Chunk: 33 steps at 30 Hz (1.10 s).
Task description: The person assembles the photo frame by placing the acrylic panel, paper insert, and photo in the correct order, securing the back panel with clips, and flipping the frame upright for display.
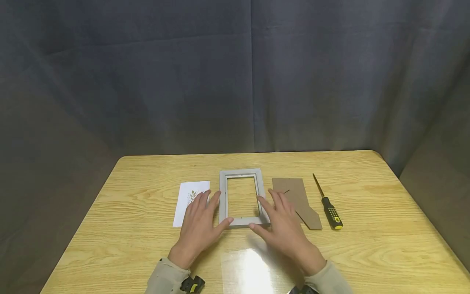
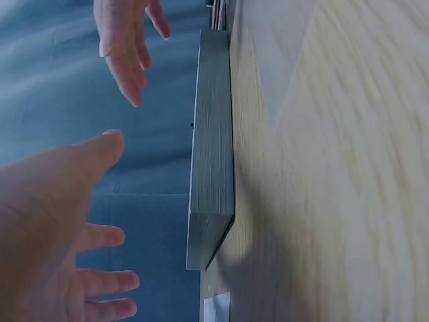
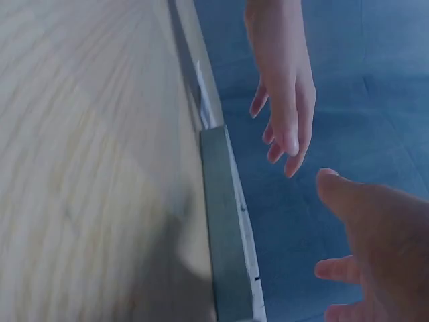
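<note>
A grey picture frame (image 1: 241, 173), with no backing in it, lies flat on the table. My left hand (image 1: 200, 226) hovers over its near left corner, fingers spread and relaxed, holding nothing. On the other side, my right hand (image 1: 284, 228) is above the near right corner, its fingers loosely spread too. Both wrist views show a gap between the hands and the frame's side (image 2: 213, 127). Left of the frame is a white card (image 1: 182, 204) with a gold leaf print, partly covered by my left fingers. A brown backing board (image 1: 293, 185) with a stand leg lies beyond my right hand.
A screwdriver (image 1: 332, 213) with a black and yellow handle lies at the right. Close to me is a clear flat sheet (image 1: 235, 269) with bright glare on it. Dark cloth (image 1: 235, 90) hangs behind the wooden table (image 1: 385, 228).
</note>
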{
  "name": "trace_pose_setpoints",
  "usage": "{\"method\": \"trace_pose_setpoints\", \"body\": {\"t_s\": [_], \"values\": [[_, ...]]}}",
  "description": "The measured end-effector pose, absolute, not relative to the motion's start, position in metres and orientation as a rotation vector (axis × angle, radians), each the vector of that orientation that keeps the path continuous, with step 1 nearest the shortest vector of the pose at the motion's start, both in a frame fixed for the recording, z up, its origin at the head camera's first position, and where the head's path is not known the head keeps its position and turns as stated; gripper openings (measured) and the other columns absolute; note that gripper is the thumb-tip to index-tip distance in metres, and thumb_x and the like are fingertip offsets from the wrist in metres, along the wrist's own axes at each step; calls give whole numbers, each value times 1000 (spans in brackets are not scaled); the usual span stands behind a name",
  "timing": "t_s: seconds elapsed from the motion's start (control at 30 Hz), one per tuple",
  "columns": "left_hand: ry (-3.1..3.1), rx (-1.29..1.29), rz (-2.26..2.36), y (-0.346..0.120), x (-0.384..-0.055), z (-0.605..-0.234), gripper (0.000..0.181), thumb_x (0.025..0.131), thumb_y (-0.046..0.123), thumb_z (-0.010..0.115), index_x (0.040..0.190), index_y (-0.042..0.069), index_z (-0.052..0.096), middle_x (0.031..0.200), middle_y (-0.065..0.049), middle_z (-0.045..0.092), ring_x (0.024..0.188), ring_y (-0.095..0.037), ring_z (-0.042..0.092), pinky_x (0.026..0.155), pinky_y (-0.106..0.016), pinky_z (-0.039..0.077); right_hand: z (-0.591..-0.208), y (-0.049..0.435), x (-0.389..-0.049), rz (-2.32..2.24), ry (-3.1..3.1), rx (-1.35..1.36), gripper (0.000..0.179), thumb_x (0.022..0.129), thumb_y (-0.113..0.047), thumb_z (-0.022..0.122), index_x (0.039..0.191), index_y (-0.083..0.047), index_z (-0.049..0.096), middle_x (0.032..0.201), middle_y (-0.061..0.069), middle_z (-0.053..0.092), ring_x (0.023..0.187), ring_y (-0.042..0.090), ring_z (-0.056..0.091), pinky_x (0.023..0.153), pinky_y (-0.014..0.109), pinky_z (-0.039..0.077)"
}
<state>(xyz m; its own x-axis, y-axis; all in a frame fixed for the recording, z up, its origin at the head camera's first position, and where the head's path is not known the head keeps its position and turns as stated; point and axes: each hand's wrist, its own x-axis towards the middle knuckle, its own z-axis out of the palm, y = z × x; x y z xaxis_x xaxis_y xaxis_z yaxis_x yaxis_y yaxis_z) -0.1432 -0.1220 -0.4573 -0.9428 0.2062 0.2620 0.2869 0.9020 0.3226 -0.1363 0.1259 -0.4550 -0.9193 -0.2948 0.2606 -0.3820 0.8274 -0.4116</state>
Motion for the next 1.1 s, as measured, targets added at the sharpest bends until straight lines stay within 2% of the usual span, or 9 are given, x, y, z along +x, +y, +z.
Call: {"method": "trace_pose_setpoints", "body": {"t_s": [0.17, 0.37, 0.47, 0.63, 0.83, 1.1], "values": [[-2820, -343, -573, -122, -144, -456, 75, 89, 55, 69, 148, 13, 49, 146, -19, 53, 137, -40, 49, 108, -57, 44, -449, 120, -131, 727, -2791, 574, 75, 84, -52, 76, 145, -14, 54, 155, 20, 42, 144, 41, 38, 113, 66, 33], [-2841, -274, -642, -122, -143, -455, 67, 91, 52, 69, 143, 11, 55, 139, -17, 60, 131, -36, 55, 105, -54, 48, -443, 113, -124, 768, -2831, 653, 74, 83, -48, 78, 143, -13, 55, 149, 19, 50, 140, 39, 44, 110, 67, 36], [-2832, -273, -636, -123, -144, -456, 63, 92, 50, 69, 140, 10, 57, 136, -16, 62, 128, -35, 58, 102, -53, 50, -440, 111, -120, 776, -2844, 706, 66, 83, -46, 79, 136, -13, 60, 139, 14, 60, 131, 36, 55, 106, 59, 44], [-2827, -275, -625, -125, -145, -457, 59, 92, 47, 70, 136, 9, 60, 133, -15, 65, 127, -35, 59, 101, -53, 51, -434, 109, -115, 784, -2841, 865, 49, 83, -41, 80, 120, -11, 69, 120, 4, 73, 109, 24, 69, 93, 44, 55], [-2833, -260, -643, -126, -146, -455, 58, 92, 47, 70, 133, 7, 62, 131, -15, 67, 125, -34, 61, 100, -52, 51, -431, 103, -108, 760, -2884, 1007, 45, 80, -37, 84, 115, -12, 70, 114, 1, 74, 100, 19, 70, 84, 36, 56], [-2789, -242, -596, -129, -149, -455, 51, 93, 43, 70, 127, 6, 66, 122, -16, 72, 112, -35, 68, 92, -49, 55, -435, 93, -100, 656, -2950, 1083, 52, 72, -35, 89, 115, -13, 71, 112, -1, 72, 100, 16, 66, 84, 34, 54]]}}
